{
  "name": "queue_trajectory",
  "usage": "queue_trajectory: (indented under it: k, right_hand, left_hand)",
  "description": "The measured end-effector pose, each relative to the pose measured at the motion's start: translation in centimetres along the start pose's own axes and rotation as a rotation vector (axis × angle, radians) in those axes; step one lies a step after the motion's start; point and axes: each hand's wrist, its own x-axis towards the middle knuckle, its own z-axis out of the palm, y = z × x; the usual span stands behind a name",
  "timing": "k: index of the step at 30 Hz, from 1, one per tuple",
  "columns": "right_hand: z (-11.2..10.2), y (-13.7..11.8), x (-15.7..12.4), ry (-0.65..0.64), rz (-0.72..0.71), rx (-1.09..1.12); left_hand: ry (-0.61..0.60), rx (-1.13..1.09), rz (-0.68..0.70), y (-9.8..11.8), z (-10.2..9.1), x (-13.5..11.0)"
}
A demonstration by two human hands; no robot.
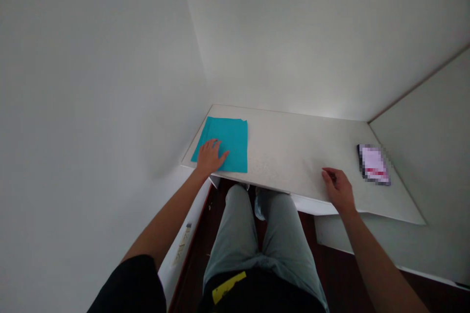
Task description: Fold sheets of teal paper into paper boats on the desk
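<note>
My left hand (210, 158) rests flat on a teal sheet of paper or cloth (235, 141), which lies at the left end of a white desktop (286, 151). The sheet's top right corner looks slightly creased. My right hand (340, 190) sits at the desktop's front edge, right of the middle, with its fingers curled. A small dark bit (332, 176) shows at those fingertips, too small to identify. Beyond that hand lies a dark-edged phone (373, 164) with a blurred, pale screen, out of reach of my fingers.
White walls close in on the left and back of the desktop, and a pale panel stands on the right. Below the front edge are my knees in grey-green trousers (249, 234), over a dark wooden floor (316, 239). A yellow strip (228, 287) lies on my lap.
</note>
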Motion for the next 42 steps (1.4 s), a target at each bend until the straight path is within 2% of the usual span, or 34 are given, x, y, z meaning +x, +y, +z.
queue_trajectory:
  k: [3,6,8,10,11,13,15,18,21,24,26,30,36,42]
  right_hand:
    - [-0.2,0.2,-0.1,-0.01,-0.011,-0.029]
    - [-0.4,0.0,-0.1,-0.004,-0.061,-0.082]
    - [0.1,-1.1,-0.1,0.03,-0.117,-0.135]
    - [1.8,-3.4,-0.2,0.042,-0.173,-0.159]
    - [3.2,-5.1,-0.2,0.003,-0.203,-0.141]
    - [7.0,-9.1,-0.1,-0.178,-0.282,-0.087]
    - [11.8,-13.5,0.4,-0.408,-0.386,-0.032]
    - [19.7,-19.1,2.1,-0.633,-0.495,0.015]
    - [26.4,-22.0,4.9,-0.762,-0.481,-0.046]
    - [30.5,-22.3,7.6,-0.808,-0.457,-0.176]
    - [31.8,-21.7,8.9,-0.791,-0.502,-0.233]
    - [32.5,-20.2,10.5,-0.725,-0.584,-0.29]
    - [33.3,-19.4,11.3,-0.615,-0.523,-0.286]
    - [33.7,-19.8,11.4,-0.627,-0.481,-0.297]
  left_hand:
    - [-0.036,-0.046,0.043,1.4,2.0,2.1]
    - [-0.119,-0.037,0.024,1.5,3.8,3.3]
    - [-0.125,-0.033,0.032,1.1,4.9,3.4]
    - [-0.1,-0.038,0.046,0.9,5.6,3.2]
    - [-0.089,-0.041,0.05,0.8,5.9,3.1]
    - [-0.076,-0.046,0.056,0.7,6.3,3.0]
    - [-0.066,-0.047,0.055,0.8,6.5,3.0]
    - [-0.064,-0.042,0.063,0.7,7.0,3.0]
    - [-0.069,-0.039,0.08,0.7,7.6,3.0]
    - [-0.05,-0.039,0.081,0.7,8.0,3.0]
    - [-0.034,-0.034,0.08,0.9,8.3,2.9]
    - [-0.021,-0.049,0.08,1.0,8.7,2.9]
    - [-0.016,-0.084,0.072,1.0,8.8,2.7]
    - [-0.032,-0.067,0.059,1.2,8.3,2.7]
